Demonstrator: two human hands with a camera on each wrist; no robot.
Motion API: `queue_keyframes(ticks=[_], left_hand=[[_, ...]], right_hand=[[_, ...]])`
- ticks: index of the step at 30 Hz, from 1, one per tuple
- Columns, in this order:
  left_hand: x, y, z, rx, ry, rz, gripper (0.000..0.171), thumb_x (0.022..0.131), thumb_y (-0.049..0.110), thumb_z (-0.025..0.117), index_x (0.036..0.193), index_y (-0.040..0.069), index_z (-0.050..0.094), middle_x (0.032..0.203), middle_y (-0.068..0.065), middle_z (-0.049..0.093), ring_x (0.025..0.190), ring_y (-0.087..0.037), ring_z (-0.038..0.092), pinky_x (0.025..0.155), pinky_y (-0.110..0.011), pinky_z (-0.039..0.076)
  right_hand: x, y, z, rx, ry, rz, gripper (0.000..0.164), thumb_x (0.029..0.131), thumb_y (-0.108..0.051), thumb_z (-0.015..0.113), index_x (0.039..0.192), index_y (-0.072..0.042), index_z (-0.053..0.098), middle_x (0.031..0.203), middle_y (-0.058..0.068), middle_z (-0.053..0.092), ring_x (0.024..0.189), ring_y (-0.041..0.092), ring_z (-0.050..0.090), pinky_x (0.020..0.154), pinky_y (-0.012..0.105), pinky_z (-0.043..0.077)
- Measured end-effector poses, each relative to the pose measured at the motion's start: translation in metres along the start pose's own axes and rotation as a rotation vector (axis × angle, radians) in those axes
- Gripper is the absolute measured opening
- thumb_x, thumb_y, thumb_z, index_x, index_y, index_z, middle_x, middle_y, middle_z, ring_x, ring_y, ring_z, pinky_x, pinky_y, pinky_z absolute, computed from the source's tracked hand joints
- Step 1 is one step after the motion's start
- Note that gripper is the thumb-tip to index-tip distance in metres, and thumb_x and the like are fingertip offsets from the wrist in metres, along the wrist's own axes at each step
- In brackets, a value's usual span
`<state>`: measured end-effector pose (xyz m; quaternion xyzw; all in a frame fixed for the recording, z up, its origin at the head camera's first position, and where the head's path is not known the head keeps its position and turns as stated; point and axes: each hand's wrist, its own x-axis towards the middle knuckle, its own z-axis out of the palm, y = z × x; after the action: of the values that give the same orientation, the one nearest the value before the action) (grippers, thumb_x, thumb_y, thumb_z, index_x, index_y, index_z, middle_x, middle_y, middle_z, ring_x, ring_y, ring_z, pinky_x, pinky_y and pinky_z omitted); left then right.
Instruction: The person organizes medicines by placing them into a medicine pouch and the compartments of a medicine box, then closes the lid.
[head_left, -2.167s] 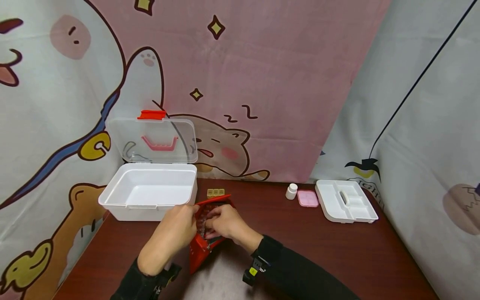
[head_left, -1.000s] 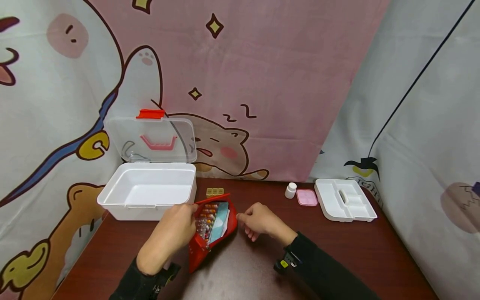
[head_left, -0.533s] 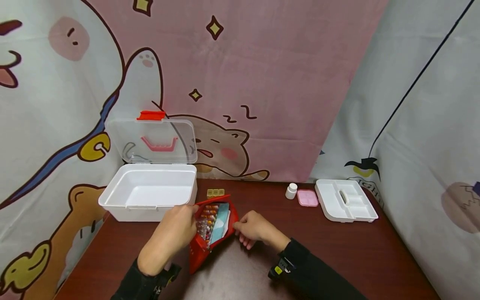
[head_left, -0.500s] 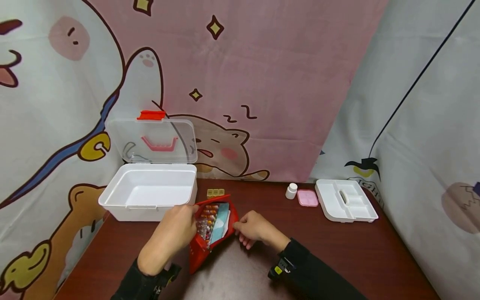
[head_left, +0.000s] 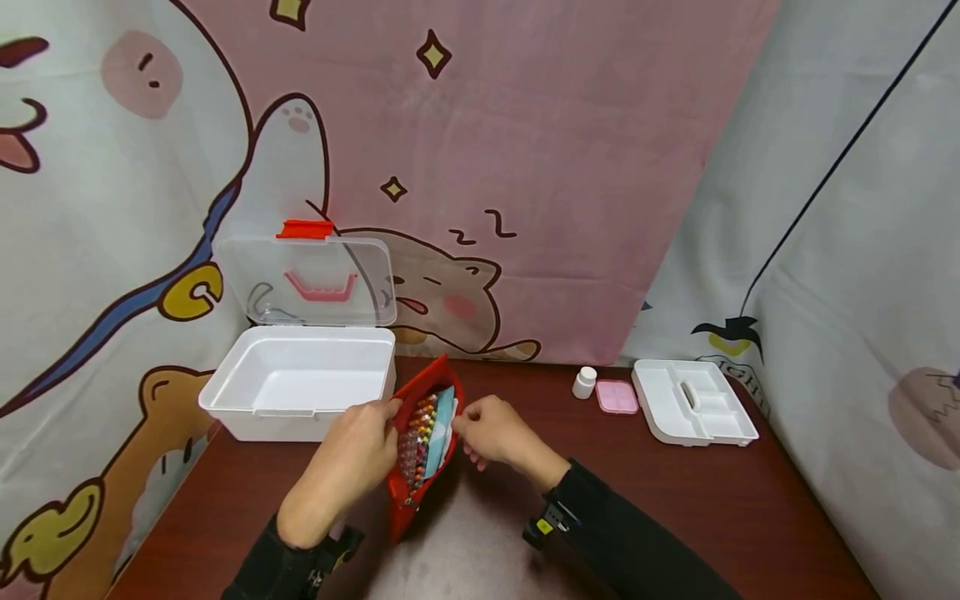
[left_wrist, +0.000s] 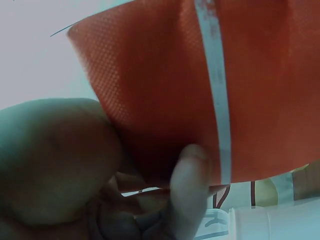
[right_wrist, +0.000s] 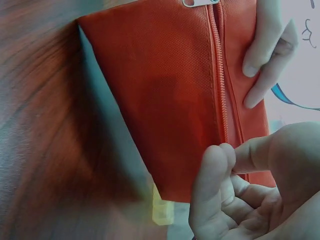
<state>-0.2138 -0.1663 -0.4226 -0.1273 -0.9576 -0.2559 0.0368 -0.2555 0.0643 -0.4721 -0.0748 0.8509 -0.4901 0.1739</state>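
Observation:
A red zippered pouch (head_left: 402, 517) stands tilted over the table with its mouth spread. Inside show blister packs of coloured capsules (head_left: 413, 446) and a light blue packet (head_left: 441, 427). My left hand (head_left: 358, 450) grips the pouch's left rim; in the left wrist view the thumb (left_wrist: 191, 175) presses the red fabric beside a pale stripe. My right hand (head_left: 498, 432) pinches the opposite rim, its thumb and forefinger meeting along the zipper (right_wrist: 218, 65) in the right wrist view. The metal zipper pull (right_wrist: 199, 2) is at that view's top edge.
An uncovered white box (head_left: 296, 427) with a raised clear lid (head_left: 307, 258) stands at the left. Back right are a white bottle (head_left: 584, 382), a pink case (head_left: 617, 397) and a white divided tray (head_left: 660, 417). A yellow compartment case (right_wrist: 163, 212) lies behind the pouch.
My right hand came out of the pouch, drew to the right, then came back to its right rim. The pouch has turned more upright and now hides the yellow case in the head view.

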Motion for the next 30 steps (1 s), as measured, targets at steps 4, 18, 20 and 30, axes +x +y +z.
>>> queue_keyframes(ticks=[4, 18, 20, 30], left_hand=[[0.002, 0.000, 0.001, -0.069, 0.013, -0.001, 0.042, 0.102, 0.006, 0.062, 0.142, -0.002, 0.072, 0.127, -0.021, 0.079, 0.084, -0.020, 0.066, 0.065, -0.031, 0.051], [0.006, -0.002, 0.010, -0.149, -0.086, -0.007, 0.049, 0.106, 0.014, 0.063, 0.153, 0.001, 0.063, 0.141, -0.017, 0.074, 0.105, -0.023, 0.071, 0.088, -0.044, 0.062], [0.007, -0.002, 0.012, -0.145, -0.100, -0.007, 0.051, 0.106, 0.016, 0.064, 0.156, 0.001, 0.061, 0.142, -0.017, 0.073, 0.104, -0.022, 0.070, 0.089, -0.044, 0.061], [0.001, -0.002, 0.008, -0.113, -0.089, -0.012, 0.064, 0.107, 0.021, 0.066, 0.167, 0.009, 0.049, 0.132, -0.019, 0.075, 0.093, -0.022, 0.068, 0.083, -0.042, 0.059]], right_hand=[[0.001, -0.010, -0.003, -0.026, 0.035, -0.014, 0.040, 0.108, -0.027, 0.061, 0.073, -0.007, 0.067, 0.058, 0.000, 0.059, 0.047, 0.014, 0.058, 0.060, 0.049, 0.065], [0.010, -0.011, -0.001, 0.032, 0.042, -0.016, 0.035, 0.105, -0.025, 0.061, 0.079, -0.003, 0.070, 0.059, -0.001, 0.057, 0.050, 0.014, 0.058, 0.059, 0.047, 0.065], [0.010, -0.007, 0.000, 0.071, 0.029, -0.013, 0.032, 0.105, -0.023, 0.061, 0.079, -0.005, 0.070, 0.061, 0.000, 0.058, 0.053, 0.014, 0.058, 0.058, 0.043, 0.064], [0.006, 0.004, 0.008, 0.152, -0.013, -0.064, 0.033, 0.111, -0.030, 0.063, 0.091, -0.005, 0.070, 0.076, 0.007, 0.068, 0.057, 0.015, 0.066, 0.063, 0.048, 0.067]])
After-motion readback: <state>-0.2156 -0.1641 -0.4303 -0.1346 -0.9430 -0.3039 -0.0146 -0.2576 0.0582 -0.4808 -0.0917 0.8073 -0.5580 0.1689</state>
